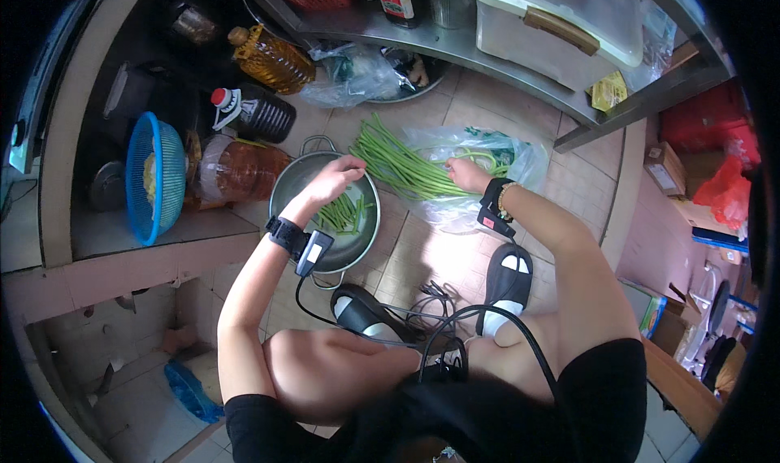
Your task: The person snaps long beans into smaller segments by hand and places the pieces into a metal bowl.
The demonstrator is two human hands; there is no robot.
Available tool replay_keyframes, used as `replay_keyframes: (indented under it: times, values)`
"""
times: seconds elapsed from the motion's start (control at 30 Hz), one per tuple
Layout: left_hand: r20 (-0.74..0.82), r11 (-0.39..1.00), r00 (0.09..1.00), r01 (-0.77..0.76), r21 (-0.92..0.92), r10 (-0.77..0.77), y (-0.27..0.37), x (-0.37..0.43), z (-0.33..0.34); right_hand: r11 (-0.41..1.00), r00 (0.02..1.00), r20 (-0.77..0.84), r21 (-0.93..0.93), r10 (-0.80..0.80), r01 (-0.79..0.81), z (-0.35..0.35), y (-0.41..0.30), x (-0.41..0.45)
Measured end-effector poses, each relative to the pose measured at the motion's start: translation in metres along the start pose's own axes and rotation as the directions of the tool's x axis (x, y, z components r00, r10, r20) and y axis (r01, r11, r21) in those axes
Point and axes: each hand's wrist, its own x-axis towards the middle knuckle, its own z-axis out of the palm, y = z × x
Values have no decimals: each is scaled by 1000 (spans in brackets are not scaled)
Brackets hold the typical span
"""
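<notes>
Long green vegetable stalks [405, 164], possibly garlic scapes, lie in a bundle partly on a clear plastic bag [527, 158] on the tiled floor. My right hand [469, 175] is curled on stalks near the right part of the bundle. Left of it stands a two-handled metal pot [292, 243], holding short cut green pieces [341, 213]. Over the pot's upper right rim is my left hand [335, 180], thumb and fingertips close together beside the bundle's left edge. Whether a stalk is pinched there is too small to tell. Both wrists wear black straps with cabled devices.
At the left stand a blue plastic basket [164, 176], a large jar [244, 169], a dark red-capped jug [262, 119] and an oil bottle [274, 61]. A metal shelf [451, 45] bears a lidded storage box [536, 49]. Black cables [439, 304] lie between my slippers.
</notes>
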Motion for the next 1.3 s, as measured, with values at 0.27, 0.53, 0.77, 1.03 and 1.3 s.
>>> replay_keyframes:
  times: [0.27,0.53,0.77,1.03,1.3]
  values:
    - [-184,952,982,-12,-307,-47,51,-42,-34,970,996,82,235,38,-57,17,-2,23]
    - [-149,870,983,21,-493,-109,28,-27,-19,971,989,-77,194,-125,138,-13,-40,5]
    - [140,732,987,155,-664,-82,11,-10,11,770,970,-26,604,-241,208,-82,-127,-53]
    - [62,435,982,-21,-900,176,15,0,23,848,861,132,299,-492,439,-65,-161,-80]
    - [-73,419,976,-156,-895,206,7,-14,13,872,811,339,293,-477,391,-57,-152,-77]
